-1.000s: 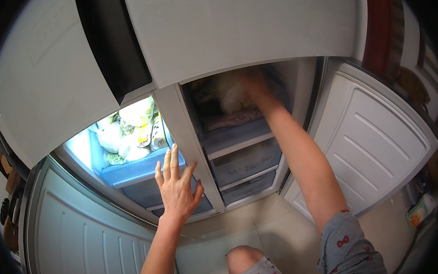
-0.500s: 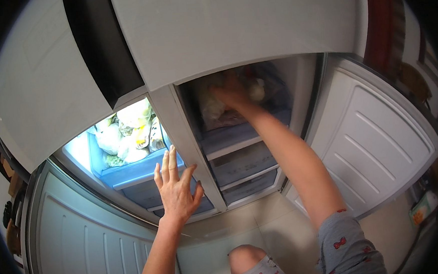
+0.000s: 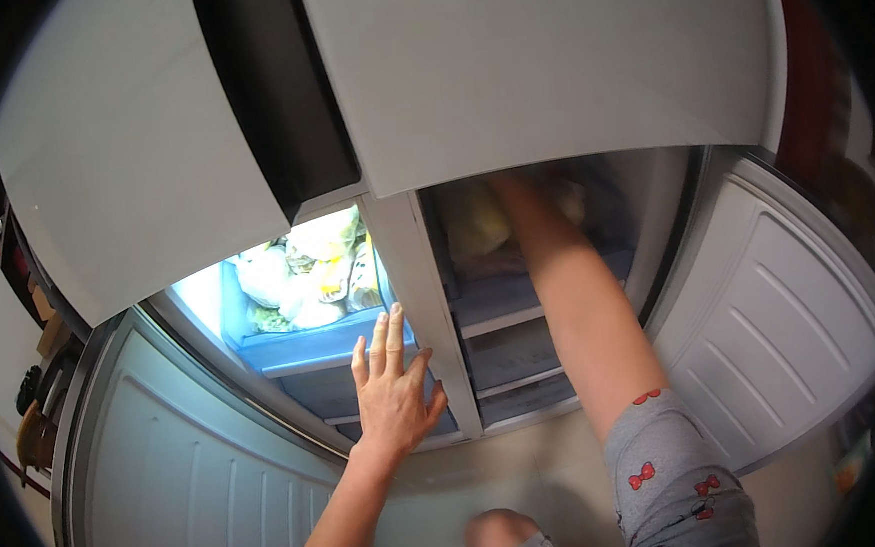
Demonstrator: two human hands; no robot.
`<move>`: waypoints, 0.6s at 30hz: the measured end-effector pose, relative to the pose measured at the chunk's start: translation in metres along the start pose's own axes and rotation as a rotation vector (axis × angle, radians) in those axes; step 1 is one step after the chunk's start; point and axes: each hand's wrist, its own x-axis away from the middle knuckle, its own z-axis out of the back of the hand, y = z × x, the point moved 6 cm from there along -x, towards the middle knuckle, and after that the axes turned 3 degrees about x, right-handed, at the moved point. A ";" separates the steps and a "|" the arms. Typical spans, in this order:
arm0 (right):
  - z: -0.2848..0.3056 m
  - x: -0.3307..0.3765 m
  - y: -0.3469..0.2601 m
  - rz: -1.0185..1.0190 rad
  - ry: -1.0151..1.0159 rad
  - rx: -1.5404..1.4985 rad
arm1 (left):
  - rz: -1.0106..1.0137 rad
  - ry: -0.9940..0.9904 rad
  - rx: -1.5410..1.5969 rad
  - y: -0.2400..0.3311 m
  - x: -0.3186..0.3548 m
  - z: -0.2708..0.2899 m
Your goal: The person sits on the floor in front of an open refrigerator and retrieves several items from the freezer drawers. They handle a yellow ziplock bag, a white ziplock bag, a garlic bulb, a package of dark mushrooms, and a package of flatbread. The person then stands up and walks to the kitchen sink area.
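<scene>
My left hand (image 3: 397,401) is open, fingers spread, at the front of the lit left freezer compartment near the centre divider, holding nothing. Behind it, a blue drawer (image 3: 307,350) is filled with several bagged items, among them a white plastic bag (image 3: 266,279). My right forearm (image 3: 585,310) reaches deep into the dark right compartment. The right hand is lost in shadow below the upper door, so its fingers do not show. Beside it in the upper drawer lies a pale yellowish bagged item (image 3: 477,226); whether the hand touches it cannot be made out.
Lower doors stand swung out on both sides, a left door (image 3: 198,459) and a right door (image 3: 776,323). Above, the closed upper doors (image 3: 555,61) overhang the compartments. A lower drawer (image 3: 511,354) sits under my right arm. My knee (image 3: 499,535) is close below.
My right arm has reached further in and up, and its hand has slipped out of sight. The view has shifted, while my left hand keeps its spread pose at the divider.
</scene>
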 end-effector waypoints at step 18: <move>0.000 0.030 0.068 -1.037 0.199 -1.207 | 0.304 0.579 -0.311 0.010 0.291 0.195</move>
